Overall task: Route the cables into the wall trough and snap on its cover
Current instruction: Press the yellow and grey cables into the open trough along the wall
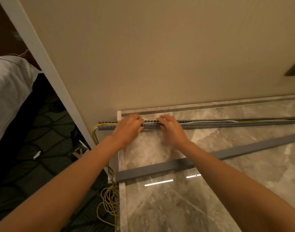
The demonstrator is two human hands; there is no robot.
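A grey slotted trough (pixel 227 125) runs along the back of the marble counter at the foot of the beige wall. Yellow and white cables (pixel 215 121) lie inside it and leave its left end in a loop (pixel 95 131), hanging down to a tangle (pixel 110 200) on the floor. My left hand (pixel 129 129) rests on the trough near its left end, fingers curled over it. My right hand (pixel 171 127) presses on it a little to the right, fingers bent into the channel. The long grey cover (pixel 160 169) lies loose across the counter.
The marble counter (pixel 227 190) ends at its left edge (pixel 121 198). A white door frame (pixel 48 71) slants down the left. Beyond it lie dark patterned carpet (pixel 43 164) and a white bed cover (pixel 8 91). A dark object (pixel 293 69) juts from the wall at the right.
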